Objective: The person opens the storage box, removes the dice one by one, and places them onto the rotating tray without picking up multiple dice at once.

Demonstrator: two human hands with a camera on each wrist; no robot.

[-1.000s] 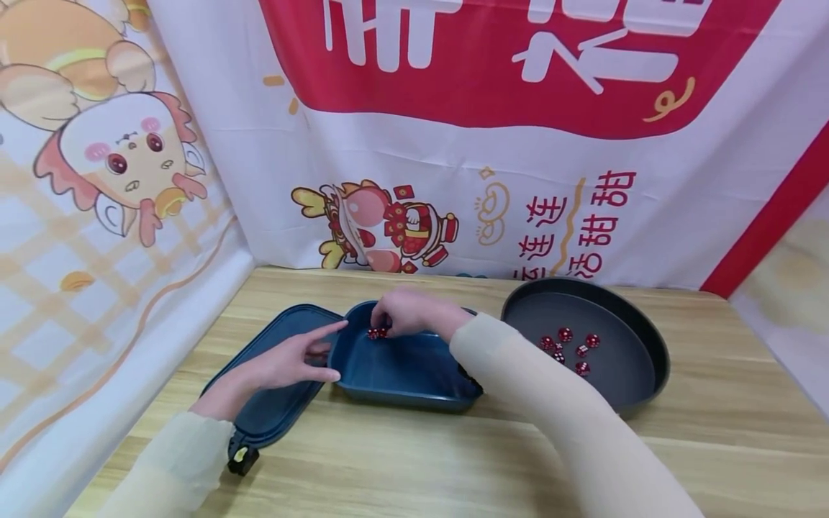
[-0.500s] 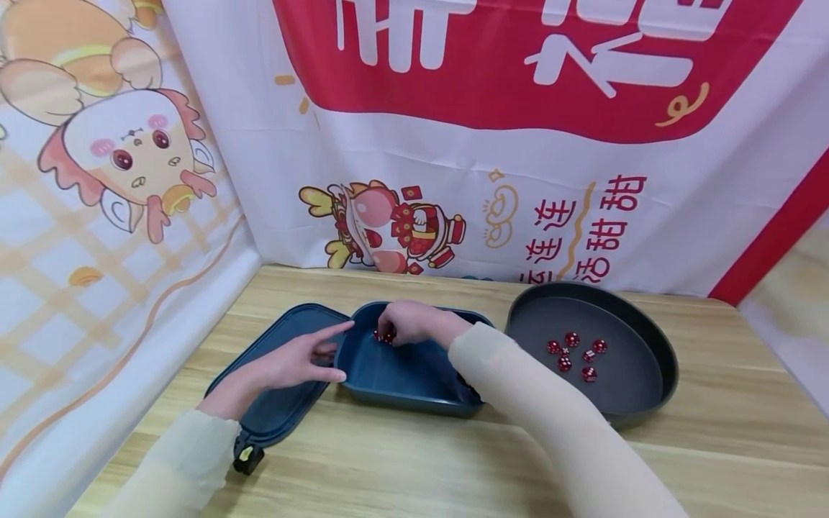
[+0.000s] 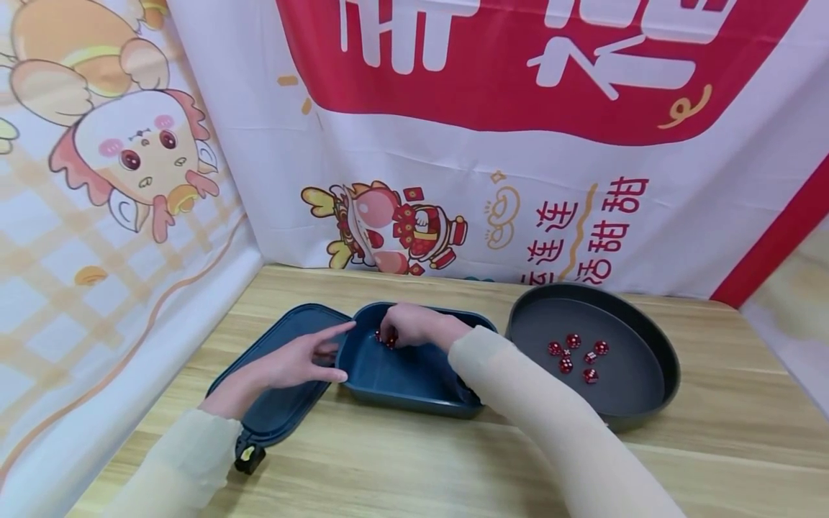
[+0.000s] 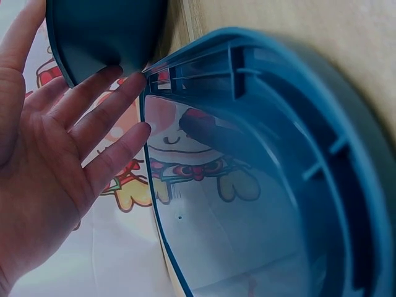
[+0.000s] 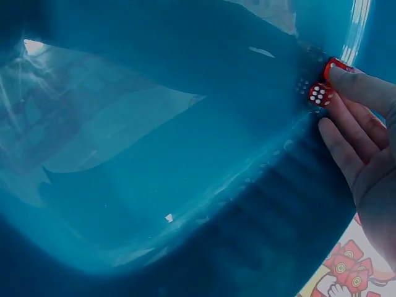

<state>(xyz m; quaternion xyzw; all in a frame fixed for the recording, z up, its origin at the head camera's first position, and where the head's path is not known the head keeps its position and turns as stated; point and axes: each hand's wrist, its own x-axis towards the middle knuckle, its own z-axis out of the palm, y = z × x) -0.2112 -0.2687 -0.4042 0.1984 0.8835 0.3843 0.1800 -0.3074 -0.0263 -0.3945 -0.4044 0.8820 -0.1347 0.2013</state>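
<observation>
The left hand (image 3: 294, 360) rests flat, fingers straight, against the blue box (image 3: 414, 378) rim, unmoved. The right hand (image 3: 404, 325), inside the box, has sunk slightly lower, its grip pinching red dice (image 3: 387, 338) near the floor; release looks close.

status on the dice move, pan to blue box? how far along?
Early. Two red dice are inside the blue box, under the right hand, whose fingertips touch them; whether it pinches them is unclear. The left hand steadies the box's edge with straight fingers, over the open lid. Six dice lie in the round pan.
</observation>
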